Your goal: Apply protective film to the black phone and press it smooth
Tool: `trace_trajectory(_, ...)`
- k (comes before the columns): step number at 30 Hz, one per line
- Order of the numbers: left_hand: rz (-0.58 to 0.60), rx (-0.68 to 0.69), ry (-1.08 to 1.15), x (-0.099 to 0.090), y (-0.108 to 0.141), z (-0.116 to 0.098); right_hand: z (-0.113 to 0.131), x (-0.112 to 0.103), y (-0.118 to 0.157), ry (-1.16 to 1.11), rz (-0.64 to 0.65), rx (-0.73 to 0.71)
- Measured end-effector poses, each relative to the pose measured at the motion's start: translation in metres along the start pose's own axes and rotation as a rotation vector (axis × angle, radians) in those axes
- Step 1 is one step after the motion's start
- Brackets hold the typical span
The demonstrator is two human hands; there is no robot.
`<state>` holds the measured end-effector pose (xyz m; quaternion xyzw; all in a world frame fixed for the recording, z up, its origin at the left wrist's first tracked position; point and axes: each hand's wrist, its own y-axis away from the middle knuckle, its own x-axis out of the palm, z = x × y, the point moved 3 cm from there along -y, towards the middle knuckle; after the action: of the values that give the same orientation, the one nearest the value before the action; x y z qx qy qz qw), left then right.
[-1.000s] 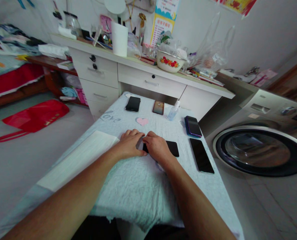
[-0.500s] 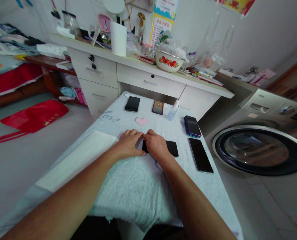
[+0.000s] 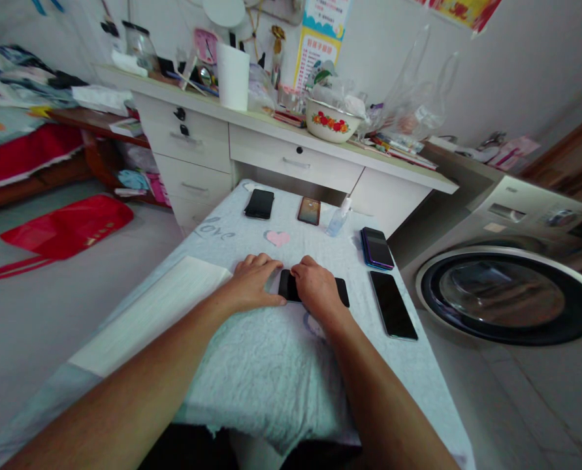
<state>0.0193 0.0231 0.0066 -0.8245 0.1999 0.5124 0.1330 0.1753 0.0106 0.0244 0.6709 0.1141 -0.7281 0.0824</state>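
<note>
A black smartphone [image 3: 287, 287] lies flat and crosswise on the cloth-covered table, its screen side up. My left hand [image 3: 252, 286] braces its left end, with the thumb at the near corner and the index finger at the far corner. Bent over the middle of the screen is my right hand [image 3: 316, 286], its fingers bunched together and pressed down. Whatever those fingers may hold is hidden. The phone's right end shows past the right hand. Left of my left hand lies a folded white sheet [image 3: 153, 316].
Toward the right edge lie a large black phone [image 3: 393, 305] and a stack of phones [image 3: 377, 248]. Farther back stand a clear spray bottle [image 3: 338, 219], a brown-gold phone [image 3: 309, 211] and a dark phone [image 3: 260, 203]. A washing machine [image 3: 511, 228] is at the right.
My right hand has slid rightward along the phone, uncovering more of its left end. My left hand stays in place.
</note>
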Motion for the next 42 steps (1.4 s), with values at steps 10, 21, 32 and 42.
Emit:
trace_trajectory(10, -0.032, 0.038, 0.017, 0.005, -0.001, 0.007, 0.009, 0.006, -0.006, 0.001, -0.015, -0.062)
trace_trajectory(21, -0.037, 0.039, -0.009, 0.006, -0.001, 0.007, 0.016, 0.005, -0.004, -0.058, -0.031, -0.155)
trace_trajectory(32, -0.018, 0.020, -0.016, 0.007, -0.002, 0.007, 0.015, 0.001, 0.005, -0.197, -0.024, -0.262)
trace_trajectory(42, 0.015, 0.039, 0.000, 0.003, -0.002, 0.007, 0.015, -0.004, 0.012, -0.307, -0.002, -0.352)
